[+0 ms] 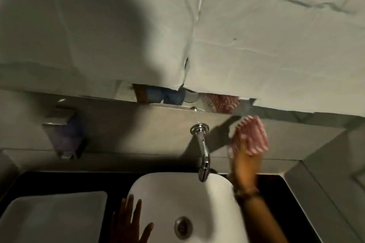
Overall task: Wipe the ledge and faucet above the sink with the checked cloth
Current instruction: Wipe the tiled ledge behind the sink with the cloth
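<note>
Cloth point(249, 137) (checked) in right hand point(242, 161).

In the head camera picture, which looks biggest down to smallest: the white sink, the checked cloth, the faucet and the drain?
As they appear in the head view:
1. White sink, by far the largest.
2. Checked cloth and faucet look close in size; the cloth is blurred, so I won't rank them.
3. Drain, smallest.

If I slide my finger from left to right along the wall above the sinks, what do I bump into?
Soap dispenser → faucet → right hand holding the checked cloth.
</note>
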Tool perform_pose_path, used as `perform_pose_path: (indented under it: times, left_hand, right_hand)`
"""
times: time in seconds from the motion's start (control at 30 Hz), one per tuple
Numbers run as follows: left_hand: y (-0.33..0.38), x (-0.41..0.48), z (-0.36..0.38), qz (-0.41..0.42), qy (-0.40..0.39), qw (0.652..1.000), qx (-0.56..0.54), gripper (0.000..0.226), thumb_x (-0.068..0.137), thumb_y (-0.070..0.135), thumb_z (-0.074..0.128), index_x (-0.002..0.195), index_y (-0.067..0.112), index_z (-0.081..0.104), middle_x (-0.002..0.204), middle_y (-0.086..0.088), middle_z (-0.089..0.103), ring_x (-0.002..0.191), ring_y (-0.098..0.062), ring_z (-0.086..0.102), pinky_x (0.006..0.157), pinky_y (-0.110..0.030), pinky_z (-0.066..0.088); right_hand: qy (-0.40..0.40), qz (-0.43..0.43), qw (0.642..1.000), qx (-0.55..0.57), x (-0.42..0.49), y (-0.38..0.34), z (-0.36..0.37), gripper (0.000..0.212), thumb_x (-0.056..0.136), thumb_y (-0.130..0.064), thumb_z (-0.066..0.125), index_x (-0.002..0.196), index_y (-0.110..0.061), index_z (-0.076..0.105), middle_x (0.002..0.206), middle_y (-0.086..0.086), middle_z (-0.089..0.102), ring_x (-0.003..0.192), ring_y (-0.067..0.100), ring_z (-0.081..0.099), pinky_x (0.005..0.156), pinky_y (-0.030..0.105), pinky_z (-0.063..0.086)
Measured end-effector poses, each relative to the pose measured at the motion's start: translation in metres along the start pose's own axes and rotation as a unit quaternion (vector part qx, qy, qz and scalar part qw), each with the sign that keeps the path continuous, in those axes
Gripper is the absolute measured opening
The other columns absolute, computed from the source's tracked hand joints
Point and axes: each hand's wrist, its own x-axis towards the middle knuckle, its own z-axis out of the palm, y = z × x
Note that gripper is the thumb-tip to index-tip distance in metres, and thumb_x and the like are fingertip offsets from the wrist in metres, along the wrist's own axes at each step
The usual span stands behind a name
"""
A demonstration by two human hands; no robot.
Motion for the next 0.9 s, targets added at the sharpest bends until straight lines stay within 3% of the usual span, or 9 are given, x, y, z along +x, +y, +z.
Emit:
perform_pose_path:
  times: [0.07, 0.13, 0.23, 0.4, 0.57, 0.67, 0.73, 0.8, 0.9]
  left_hand:
    - [-0.001, 0.000, 0.009, -0.013, 0.005, 1.000, 0.011, 0.081, 0.088, 0.078, 0.015, 0.156, 0.042, -0.008, 0.167, 0.015, -0.020, 0.153, -0.010, -0.020, 0.117, -0.042, 0.011]
    - [-0.002, 0.003, 0.014, -0.010, 0.008, 1.000, 0.012, 0.079, 0.088, 0.078, 0.015, 0.156, 0.044, -0.007, 0.167, 0.016, -0.019, 0.153, -0.008, -0.020, 0.108, -0.045, 0.022]
    - [-0.003, 0.007, 0.012, -0.010, -0.005, 1.000, -0.018, 0.078, 0.089, 0.077, 0.016, 0.157, 0.044, -0.003, 0.168, 0.015, -0.015, 0.153, -0.009, -0.017, 0.121, -0.038, 0.003]
    - [-0.004, 0.007, 0.006, -0.026, -0.025, 0.999, -0.012, 0.076, 0.088, 0.077, 0.015, 0.156, 0.044, 0.003, 0.168, 0.013, -0.018, 0.153, -0.011, -0.019, 0.120, -0.031, -0.014]
    - [-0.004, 0.009, 0.010, 0.002, 0.028, 0.999, 0.030, 0.082, 0.089, 0.077, 0.016, 0.158, 0.038, -0.004, 0.169, 0.007, -0.015, 0.154, -0.015, -0.017, 0.120, -0.033, -0.014]
    - [-0.005, 0.008, 0.009, 0.005, 0.043, 0.999, 0.030, 0.081, 0.089, 0.076, 0.015, 0.157, 0.039, -0.006, 0.169, 0.007, -0.016, 0.154, -0.015, -0.017, 0.121, -0.034, -0.013]
    - [-0.006, 0.009, 0.009, 0.016, 0.049, 0.998, 0.044, 0.081, 0.089, 0.077, 0.015, 0.158, 0.039, -0.004, 0.169, 0.006, -0.015, 0.155, -0.017, -0.016, 0.121, -0.036, -0.012]
    - [-0.007, 0.010, 0.012, 0.020, 0.057, 0.996, 0.058, 0.078, 0.088, 0.077, 0.016, 0.156, 0.041, 0.006, 0.170, 0.005, -0.014, 0.155, -0.018, -0.014, 0.122, -0.037, -0.010]
    - [-0.008, 0.012, 0.012, 0.013, 0.049, 0.997, 0.054, 0.076, 0.089, 0.077, 0.015, 0.156, 0.042, 0.005, 0.169, 0.005, -0.015, 0.155, -0.017, -0.016, 0.121, -0.036, -0.012]
  right_hand:
    - [-0.039, 0.069, 0.989, -0.126, -0.028, -0.006, 0.057, 0.043, 0.109, -0.029, 0.050, 0.147, -0.010, 0.058, 0.141, 0.010, 0.067, 0.111, 0.006, 0.070, 0.090, 0.021, 0.054]
    - [-0.107, 0.109, 0.934, -0.323, -0.037, 0.012, 0.096, 0.050, 0.103, -0.032, 0.060, 0.148, -0.012, 0.051, 0.139, 0.018, 0.065, 0.120, 0.031, 0.068, 0.099, 0.037, 0.055]
    - [-0.194, 0.107, 0.829, -0.513, -0.043, 0.023, 0.107, 0.070, 0.094, -0.031, 0.069, 0.152, -0.007, 0.040, 0.149, 0.022, 0.056, 0.132, 0.042, 0.059, 0.112, 0.050, 0.050]
    - [-0.203, 0.230, 0.912, -0.271, 0.010, 0.023, 0.096, 0.029, 0.110, -0.028, 0.045, 0.115, -0.006, 0.064, 0.130, 0.026, 0.065, 0.116, 0.035, 0.068, 0.110, 0.031, 0.051]
    - [-0.231, 0.145, 0.818, -0.507, -0.021, 0.043, 0.102, 0.055, 0.100, -0.026, 0.059, 0.146, 0.001, 0.046, 0.132, 0.022, 0.066, 0.116, 0.041, 0.068, 0.099, 0.044, 0.054]
    - [-0.225, 0.284, 0.908, -0.208, 0.009, 0.026, 0.093, 0.021, 0.107, -0.019, 0.049, 0.111, -0.005, 0.064, 0.108, 0.017, 0.068, 0.105, 0.036, 0.066, 0.095, 0.040, 0.051]
    - [-0.222, 0.325, 0.914, -0.095, 0.009, 0.022, 0.087, 0.027, 0.110, -0.026, 0.047, 0.120, -0.009, 0.064, 0.118, 0.016, 0.070, 0.111, 0.032, 0.067, 0.105, 0.044, 0.052]
    - [-0.271, 0.207, 0.883, -0.321, -0.014, 0.035, 0.081, 0.045, 0.107, -0.028, 0.051, 0.147, -0.010, 0.046, 0.142, 0.023, 0.062, 0.128, 0.041, 0.062, 0.113, 0.052, 0.048]
    - [-0.309, -0.034, 0.728, -0.611, -0.044, 0.050, 0.083, 0.085, 0.099, -0.029, 0.053, 0.167, -0.006, 0.007, 0.174, 0.028, 0.008, 0.159, 0.049, 0.018, 0.128, 0.057, 0.027]
